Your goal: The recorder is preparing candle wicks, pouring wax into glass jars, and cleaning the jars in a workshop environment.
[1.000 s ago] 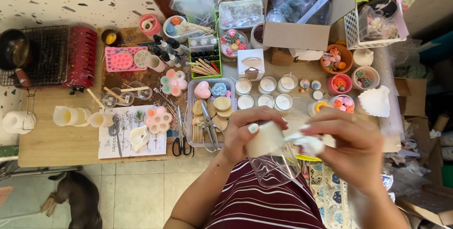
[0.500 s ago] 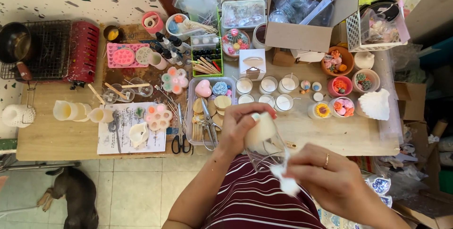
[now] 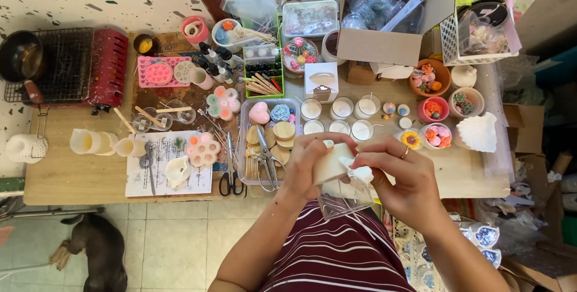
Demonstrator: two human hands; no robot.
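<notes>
My left hand [image 3: 308, 162] grips a clear glass cup [image 3: 344, 202] half filled with cream-white wax [image 3: 329, 164], tilted on its side above the table's front edge. My right hand [image 3: 404, 182] pinches a crumpled white tissue [image 3: 360, 175] and presses it against the cup's side, right next to the left thumb. Both hands hover over my striped maroon top [image 3: 336, 256]. Just beyond them stand several small white candles in glasses [image 3: 339, 110].
The wooden table [image 3: 78, 178] is crowded: a clear tray [image 3: 241, 147] with scissors and wooden discs, black scissors [image 3: 231, 181], silicone moulds, a red grill [image 3: 90, 66], a cardboard box [image 3: 378, 45], bowls of wax flowers [image 3: 428, 75]. A dog [image 3: 99, 250] lies on the tiled floor.
My right hand rose from near my lap back up to the cup, bringing the tissue against its side. The left hand tilted the cup slightly and kept its hold.
</notes>
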